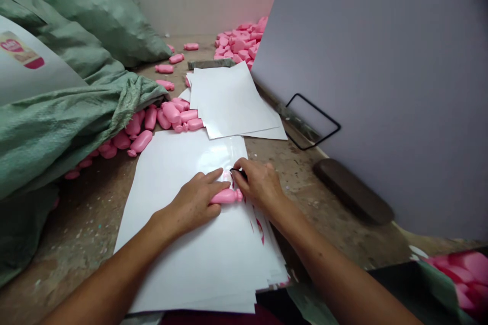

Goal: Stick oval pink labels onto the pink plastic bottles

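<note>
A small pink plastic bottle (224,196) lies on its side on a stack of white sheets (171,254), its neck pointing right. My left hand (196,195) is closed around its left end, and the fingertips press on the paper beyond it. Close by on the right, my right hand (261,180) pinches a thin black tool (239,172), its tip at the paper just above the bottle. What kind of tool it is, I cannot make out. A small pinkish printed sticker (227,176) shows between the two hands, partly hidden by the fingers.
More white sheets (232,101) lie beyond the stack. Several pink bottles spill from a green woven sack (76,117) at left, with a pink heap (240,43) at the back. On the right stand a grey panel (373,86), a black wire frame (337,127) and a dark oblong block (353,190).
</note>
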The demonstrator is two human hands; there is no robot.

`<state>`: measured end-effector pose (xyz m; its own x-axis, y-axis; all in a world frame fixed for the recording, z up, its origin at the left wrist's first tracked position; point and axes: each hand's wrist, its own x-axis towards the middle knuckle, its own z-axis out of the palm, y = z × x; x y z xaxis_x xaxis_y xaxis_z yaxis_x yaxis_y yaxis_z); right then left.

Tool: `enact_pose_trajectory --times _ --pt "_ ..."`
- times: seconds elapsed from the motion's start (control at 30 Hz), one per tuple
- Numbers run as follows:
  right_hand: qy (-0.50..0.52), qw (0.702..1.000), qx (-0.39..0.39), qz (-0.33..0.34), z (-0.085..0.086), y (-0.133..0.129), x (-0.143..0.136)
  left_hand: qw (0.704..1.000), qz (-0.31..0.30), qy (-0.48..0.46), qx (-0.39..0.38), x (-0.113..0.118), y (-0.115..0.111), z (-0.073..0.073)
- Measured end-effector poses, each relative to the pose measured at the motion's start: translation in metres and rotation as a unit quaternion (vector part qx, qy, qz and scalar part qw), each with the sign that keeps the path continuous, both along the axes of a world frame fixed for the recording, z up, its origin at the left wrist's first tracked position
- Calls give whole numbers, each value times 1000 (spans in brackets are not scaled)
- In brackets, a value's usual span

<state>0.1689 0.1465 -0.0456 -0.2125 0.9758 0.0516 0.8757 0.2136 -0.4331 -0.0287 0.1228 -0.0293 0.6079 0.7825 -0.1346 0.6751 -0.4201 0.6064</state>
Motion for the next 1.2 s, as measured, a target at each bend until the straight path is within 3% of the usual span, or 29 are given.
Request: enact_pose_trajectory --times 0.13,0.23,0.4,0.5,0.57,0.63,0.73,0.8,0.87,0.93,1.07,1.2 --pt "42 999 -32 5 5 1 5 1000 3 -16 -20 0 0 3" --pt "53 998 -43 -13 9 -1 7 992 44 -94 -73 -3 4 9" --pt "45 997 -61 8 13 -13 2 920 227 -228 -223 -11 12 14" --pt "98 988 -111 31 18 -26 5 881 287 -274 -259 -13 13 11" --pt "223 958 -176 25 24 -37 11 863 303 -296 -275 -13 13 7" --pt "380 896 -230 -3 29 -46 19 849 314 -314 -285 -12 13 4" --pt "536 813 -216 -77 34 -57 24 837 326 -335 -285 -10 13 5" --pt "575 790 -176 -121 33 -62 22 835 332 -342 -274 -8 9 10" --pt "579 790 -148 -135 31 -67 17 827 330 -361 -278 -4 -3 18" --pt "572 799 -138 -120 29 -75 11 799 328 -402 -303 1 -23 27" --pt "559 810 -142 -102 34 -98 -5 698 347 -495 -383 11 -71 37" --pt "583 789 -177 -85 43 -119 -21 612 356 -559 -433 16 -103 37"
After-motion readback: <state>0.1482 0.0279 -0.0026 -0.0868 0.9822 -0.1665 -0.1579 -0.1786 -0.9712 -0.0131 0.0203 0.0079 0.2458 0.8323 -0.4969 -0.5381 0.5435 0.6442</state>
